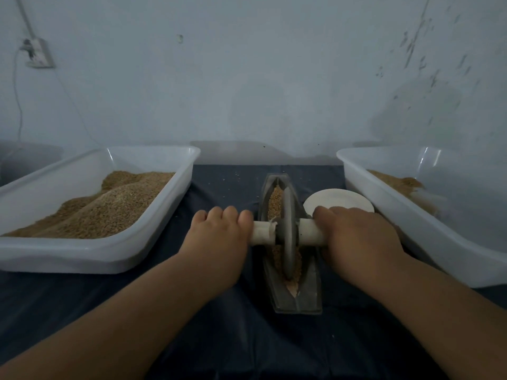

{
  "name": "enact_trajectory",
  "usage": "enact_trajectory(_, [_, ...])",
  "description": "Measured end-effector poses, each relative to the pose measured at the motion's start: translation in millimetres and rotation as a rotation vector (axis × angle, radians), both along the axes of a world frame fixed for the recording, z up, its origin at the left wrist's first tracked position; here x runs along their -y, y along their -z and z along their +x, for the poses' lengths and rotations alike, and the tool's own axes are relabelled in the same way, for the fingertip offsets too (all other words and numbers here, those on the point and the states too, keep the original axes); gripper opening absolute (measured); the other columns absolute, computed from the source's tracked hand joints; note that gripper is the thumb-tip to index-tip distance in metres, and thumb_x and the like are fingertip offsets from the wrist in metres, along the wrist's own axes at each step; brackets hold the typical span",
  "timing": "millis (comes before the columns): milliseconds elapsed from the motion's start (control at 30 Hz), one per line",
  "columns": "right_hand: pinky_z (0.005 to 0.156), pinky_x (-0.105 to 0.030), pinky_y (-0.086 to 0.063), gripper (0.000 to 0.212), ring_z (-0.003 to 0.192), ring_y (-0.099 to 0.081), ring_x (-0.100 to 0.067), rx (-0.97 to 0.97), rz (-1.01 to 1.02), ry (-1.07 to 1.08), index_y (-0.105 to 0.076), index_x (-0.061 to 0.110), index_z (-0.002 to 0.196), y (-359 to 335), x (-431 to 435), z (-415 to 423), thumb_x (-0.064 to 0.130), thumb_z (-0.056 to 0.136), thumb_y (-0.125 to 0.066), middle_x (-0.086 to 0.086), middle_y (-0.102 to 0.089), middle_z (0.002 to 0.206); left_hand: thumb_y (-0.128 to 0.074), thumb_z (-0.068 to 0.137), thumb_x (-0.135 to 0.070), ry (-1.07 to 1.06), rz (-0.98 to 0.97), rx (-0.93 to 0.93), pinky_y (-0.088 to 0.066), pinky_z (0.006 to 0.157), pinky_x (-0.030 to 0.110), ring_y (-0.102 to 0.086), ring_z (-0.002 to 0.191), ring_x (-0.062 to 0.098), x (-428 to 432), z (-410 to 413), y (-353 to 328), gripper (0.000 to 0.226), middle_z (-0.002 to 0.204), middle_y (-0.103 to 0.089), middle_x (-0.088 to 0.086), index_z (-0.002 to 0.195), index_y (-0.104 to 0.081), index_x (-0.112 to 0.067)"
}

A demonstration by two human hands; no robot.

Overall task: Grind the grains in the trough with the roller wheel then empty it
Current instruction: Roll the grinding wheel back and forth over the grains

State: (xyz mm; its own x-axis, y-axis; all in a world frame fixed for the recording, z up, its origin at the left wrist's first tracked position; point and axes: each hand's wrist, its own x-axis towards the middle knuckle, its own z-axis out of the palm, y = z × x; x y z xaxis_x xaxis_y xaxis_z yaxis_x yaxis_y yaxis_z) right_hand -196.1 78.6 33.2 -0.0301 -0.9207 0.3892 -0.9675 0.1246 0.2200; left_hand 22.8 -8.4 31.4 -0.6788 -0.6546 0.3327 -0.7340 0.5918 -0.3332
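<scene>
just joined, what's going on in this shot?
A person is grinding grain by hand. The left hand and right hand each grip one end of the handle that runs through the roller wheel. The wheel stands in the trough, on the grains; nothing is emptied yet. The left tub holds a big heap of grain and the right tub only a little. A dish sits beside the trough.

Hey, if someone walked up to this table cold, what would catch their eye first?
Dead centre, the left hand and right hand grip the pale wooden handle of a grey roller wheel standing in a narrow grey trough of tan grains. Large white plastic tubs flank it: the left tub heaped with grain, the right tub holding far less.
</scene>
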Motion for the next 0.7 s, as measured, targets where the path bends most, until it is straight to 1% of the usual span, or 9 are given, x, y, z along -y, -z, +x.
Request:
enact_trajectory(100, [0.06, -0.03, -0.041, 0.029, 0.07, -0.043, -0.016, 0.058, 0.05, 0.02, -0.043, 0.03, 0.102, -1.6, 6.1, -2.4, 0.025, 0.081, -0.064, 0.006, -0.054, 0.088, -0.064, 0.079, -0.031, 0.006, 0.047, -0.016, -0.036, 0.074, 0.033, -0.035, 0.078, 0.014, 11.5, -4.0, -2.0, 0.041, 0.096, -0.044, -0.005, 0.098, -0.028, -0.026])
enact_trajectory(167, [0.064, -0.033, -0.048, 0.027, 0.07, -0.049, -0.017, 0.089, 0.078, 0.037, -0.043, 0.03, 0.097, -3.4, 20.2, -4.6, 0.023, 0.081, -0.063, 0.006, -0.052, 0.083, -0.067, 0.079, -0.031, -0.01, 0.1, -0.04, -0.038, 0.067, 0.034, -0.041, 0.073, 0.014, 27.5, -11.8, -4.1, 0.043, 0.092, -0.05, -0.006, 0.091, -0.026, -0.028])
enact_trajectory(233, [0.069, -0.037, -0.052, 0.023, 0.071, -0.054, -0.019, 0.12, 0.095, 0.05, -0.047, 0.029, 0.095, -6.7, 40.4, -9.4, 0.021, 0.081, -0.064, 0.005, -0.052, 0.08, -0.066, 0.081, -0.032, -0.035, 0.15, -0.068, -0.036, 0.062, 0.034, -0.044, 0.068, 0.016, 46.8, -22.1, -5.4, 0.037, 0.083, -0.047, -0.007, 0.088, -0.03, -0.028])
enact_trajectory(300, [0.065, -0.035, -0.048, 0.019, 0.071, -0.052, -0.017, 0.13, 0.081, 0.043, -0.05, 0.026, 0.096, -9.5, 60.5, -15.7, 0.024, 0.083, -0.063, 0.008, -0.047, 0.076, -0.063, 0.084, -0.033, -0.066, 0.165, -0.097, -0.035, 0.06, 0.034, -0.045, 0.067, 0.018, 66.6, -34.3, -6.0, 0.03, 0.078, -0.045, -0.007, 0.087, -0.034, -0.028])
enact_trajectory(367, [0.06, -0.033, -0.044, 0.023, 0.069, -0.05, -0.018, 0.124, 0.045, 0.03, -0.046, 0.025, 0.092, -10.4, 76.6, -21.4, 0.027, 0.081, -0.066, 0.007, -0.043, 0.074, -0.062, 0.085, -0.033, -0.098, 0.149, -0.114, -0.035, 0.061, 0.035, -0.046, 0.07, 0.019, 85.1, -47.0, -6.9, 0.026, 0.079, -0.047, -0.006, 0.086, -0.037, -0.027])
enact_trajectory(467, [0.061, -0.036, -0.048, 0.025, 0.072, -0.056, -0.022, 0.093, -0.012, 0.032, -0.046, 0.024, 0.093, -8.7, 93.2, -26.9, 0.025, 0.078, -0.067, 0.002, -0.052, 0.078, -0.063, 0.084, -0.04, -0.125, 0.186, -0.124, -0.036, 0.062, 0.036, -0.048, 0.073, 0.019, 106.6, -59.2, -9.8, 0.026, 0.078, -0.046, -0.007, 0.086, -0.039, -0.029])
enact_trajectory(500, [0.062, -0.036, -0.048, 0.026, 0.071, -0.056, -0.023, 0.083, -0.022, 0.03, -0.045, 0.024, 0.091, -8.6, 96.5, -28.1, 0.024, 0.078, -0.067, 0.001, -0.053, 0.079, -0.063, 0.083, -0.043, -0.122, 0.207, -0.126, -0.037, 0.062, 0.036, -0.049, 0.074, 0.018, 111.0, -60.5, -10.3, 0.027, 0.078, -0.046, -0.007, 0.086, -0.04, -0.03])
enact_trajectory(633, [0.059, -0.035, -0.041, 0.036, 0.065, -0.045, -0.021, 0.036, -0.036, 0.012, -0.034, 0.025, 0.085, -7.8, 97.5, -27.0, 0.023, 0.077, -0.068, 0.003, -0.041, 0.071, -0.065, 0.081, -0.046, -0.113, 0.237, -0.143, -0.041, 0.061, 0.035, -0.052, 0.074, 0.018, 109.8, -55.0, -4.7, 0.028, 0.078, -0.049, -0.008, 0.086, -0.042, -0.029])
enact_trajectory(700, [0.059, -0.035, -0.041, 0.031, 0.066, -0.051, -0.023, 0.013, -0.052, 0.002, -0.038, 0.024, 0.086, -5.4, 89.3, -23.1, 0.023, 0.078, -0.067, 0.002, -0.047, 0.074, -0.064, 0.083, -0.042, -0.113, 0.214, -0.143, -0.04, 0.06, 0.035, -0.05, 0.071, 0.018, 100.7, -49.7, -1.3, 0.026, 0.076, -0.047, -0.008, 0.086, -0.041, -0.028])
